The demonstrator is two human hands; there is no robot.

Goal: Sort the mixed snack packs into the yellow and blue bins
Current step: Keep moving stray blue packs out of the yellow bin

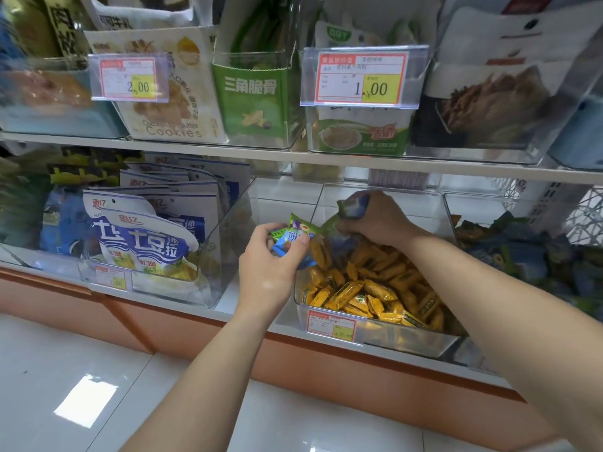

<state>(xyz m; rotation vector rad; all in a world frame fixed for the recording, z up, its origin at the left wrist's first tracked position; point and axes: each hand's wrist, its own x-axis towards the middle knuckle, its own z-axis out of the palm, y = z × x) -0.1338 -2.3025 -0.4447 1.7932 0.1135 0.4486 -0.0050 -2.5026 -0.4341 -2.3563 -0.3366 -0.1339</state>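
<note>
Snack packs (pixel 290 234) fan rightward past the left hand's (pixel 270 265) pinching fingers; the right hand (pixel 378 220) clenches a blue pack (pixel 354 207) jutting above its knuckles.

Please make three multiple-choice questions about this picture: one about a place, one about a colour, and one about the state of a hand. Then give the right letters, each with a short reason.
1. Where do the dark blue packs lie, seen from the bin of yellow packs?
A. on the shelf above
B. in the next bin to the person's right
C. on the floor

2. What colour are most packs in that bin?
A. red
B. white
C. yellow

3. What is the left hand doing?
A. holding several small packs
B. lying flat and empty
C. pressing on a price tag

Answers:
1 B: they fill the neighbouring clear bin on the same shelf.
2 C: yellow wrappers fill it up to the front wall.
3 A: its fingers curl round blue and green packs.
</note>
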